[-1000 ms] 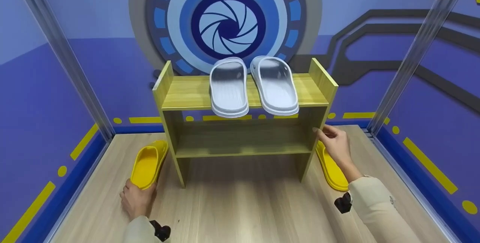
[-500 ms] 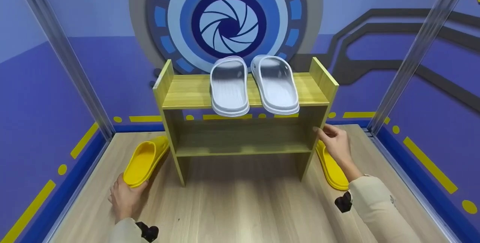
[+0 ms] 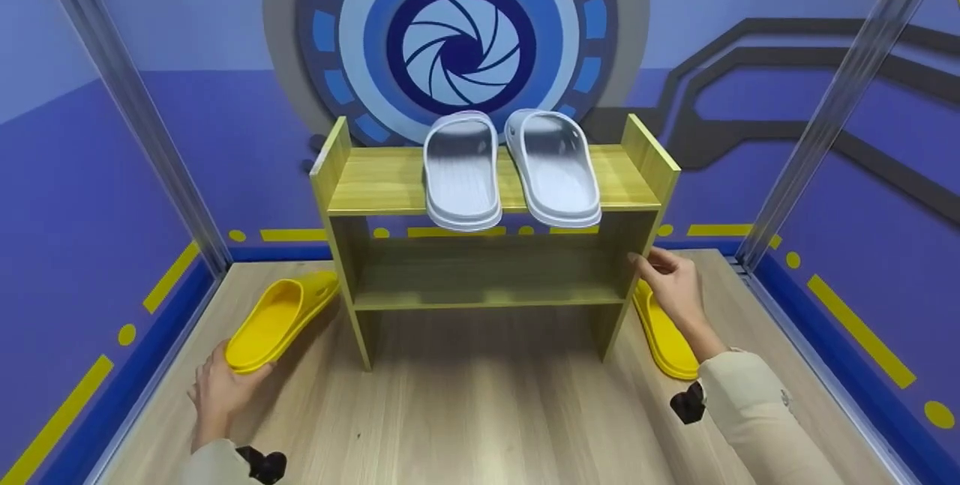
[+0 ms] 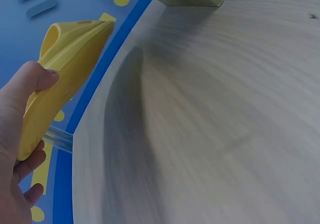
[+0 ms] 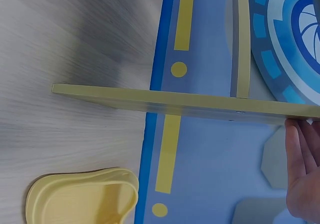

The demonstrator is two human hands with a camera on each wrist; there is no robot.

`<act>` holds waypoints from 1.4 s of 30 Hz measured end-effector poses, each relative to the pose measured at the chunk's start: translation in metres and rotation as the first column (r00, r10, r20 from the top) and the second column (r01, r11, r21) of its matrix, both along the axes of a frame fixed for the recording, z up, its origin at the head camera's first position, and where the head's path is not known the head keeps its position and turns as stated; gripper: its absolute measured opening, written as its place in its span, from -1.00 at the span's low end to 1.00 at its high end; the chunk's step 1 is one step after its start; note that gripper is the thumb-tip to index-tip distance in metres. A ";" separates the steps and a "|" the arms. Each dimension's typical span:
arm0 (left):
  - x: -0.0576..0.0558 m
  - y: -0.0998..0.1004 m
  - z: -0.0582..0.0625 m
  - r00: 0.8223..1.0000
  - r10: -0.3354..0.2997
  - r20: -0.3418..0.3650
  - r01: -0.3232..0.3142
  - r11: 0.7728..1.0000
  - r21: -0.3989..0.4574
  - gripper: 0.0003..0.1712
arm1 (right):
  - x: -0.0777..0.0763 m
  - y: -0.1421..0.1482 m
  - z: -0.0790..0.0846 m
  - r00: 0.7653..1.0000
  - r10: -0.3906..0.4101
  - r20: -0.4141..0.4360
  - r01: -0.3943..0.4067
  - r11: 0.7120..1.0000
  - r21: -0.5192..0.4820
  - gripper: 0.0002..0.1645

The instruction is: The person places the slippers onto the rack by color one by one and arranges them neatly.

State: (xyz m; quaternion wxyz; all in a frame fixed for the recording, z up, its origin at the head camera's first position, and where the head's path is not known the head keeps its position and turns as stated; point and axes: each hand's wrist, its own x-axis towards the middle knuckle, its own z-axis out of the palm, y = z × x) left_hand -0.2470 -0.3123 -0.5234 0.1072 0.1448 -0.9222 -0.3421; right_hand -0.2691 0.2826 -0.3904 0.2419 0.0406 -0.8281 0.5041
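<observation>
My left hand (image 3: 225, 389) grips a yellow clog (image 3: 259, 331) by its heel end, thumb on one side and fingers on the other. In the left wrist view the clog (image 4: 67, 66) is raised, its shadow on the wooden surface below. A light wooden shoe rack (image 3: 491, 297) stands upright in the middle. With its fingertips, my right hand (image 3: 673, 290) pinches the rack's right side panel near mid-height; the right wrist view cuts off part of this hand (image 5: 305, 171). Behind my right wrist lies a second yellow clog (image 3: 667, 342), partly hidden.
Two pale grey clogs (image 3: 463, 178) sit side by side on the rack's top shelf (image 3: 379, 178), heels past its front edge. The lower shelf (image 3: 487, 279) is bare. Blue printed walls (image 3: 97, 193) and metal posts (image 3: 135, 118) enclose the wooden surface (image 3: 480, 410).
My left hand has moved left with the yellow clog, which now tilts with its toe toward the rack. My right hand stays on the side panel.
</observation>
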 end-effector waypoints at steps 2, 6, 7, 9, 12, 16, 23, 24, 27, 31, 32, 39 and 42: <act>0.002 -0.004 0.003 1.000 -0.022 0.013 0.022 1.000 0.001 0.07 | 0.000 0.000 -0.001 1.000 -0.003 0.000 0.003 1.000 -0.001 -0.61; 0.005 -0.015 0.010 0.997 -0.066 0.051 0.065 0.998 0.019 0.09 | 0.001 0.000 -0.001 1.000 -0.005 0.006 0.005 1.000 0.001 -0.61; 0.005 -0.018 0.013 0.995 -0.078 0.064 0.077 0.997 0.022 0.09 | 0.001 0.000 -0.001 1.000 -0.005 0.006 0.005 1.000 0.001 -0.60; 0.006 -0.023 0.018 0.990 -0.105 0.093 0.104 0.994 0.018 0.10 | 0.000 0.001 -0.001 1.000 -0.004 0.004 0.004 1.000 -0.002 -0.60; 0.007 -0.032 0.027 0.980 -0.147 0.136 0.146 0.989 0.020 0.13 | -0.003 0.005 -0.005 1.000 0.005 -0.003 -0.005 1.000 -0.006 -0.59; 0.011 -0.041 0.038 0.963 -0.208 0.173 0.204 0.978 0.041 0.14 | -0.013 0.014 -0.016 1.000 0.006 0.009 -0.006 1.000 -0.024 -0.56; 0.017 -0.050 0.062 0.912 -0.301 0.279 0.266 0.951 0.155 0.16 | -0.022 0.020 -0.025 1.000 -0.007 0.012 0.007 0.999 -0.044 -0.52; 0.017 -0.051 0.065 0.905 -0.308 0.295 0.274 0.950 0.151 0.15 | -0.022 0.019 -0.025 1.000 -0.009 0.014 0.010 0.999 -0.039 -0.51; 0.019 -0.055 0.074 0.880 -0.335 0.336 0.307 0.942 0.136 0.12 | -0.021 0.019 -0.023 1.000 -0.014 0.021 0.015 0.999 -0.031 -0.48; 0.024 -0.059 0.086 0.853 -0.376 0.362 0.355 0.926 0.127 0.00 | -0.021 0.018 -0.023 0.999 -0.015 0.036 0.015 1.000 -0.007 -0.46; 0.025 -0.060 0.089 0.845 -0.387 0.369 0.367 0.922 0.126 -0.02 | -0.020 0.018 -0.022 0.999 -0.015 0.040 0.015 1.000 -0.006 -0.47; 0.032 -0.061 0.110 0.767 -0.453 0.455 0.426 0.889 0.166 -0.09 | -0.007 0.008 -0.007 0.999 0.000 0.033 0.000 1.000 -0.008 -0.56; 0.035 -0.061 0.117 0.730 -0.496 0.470 0.467 0.864 0.186 -0.14 | 0.000 0.001 0.001 0.999 -0.007 0.034 0.007 1.000 -0.003 -0.58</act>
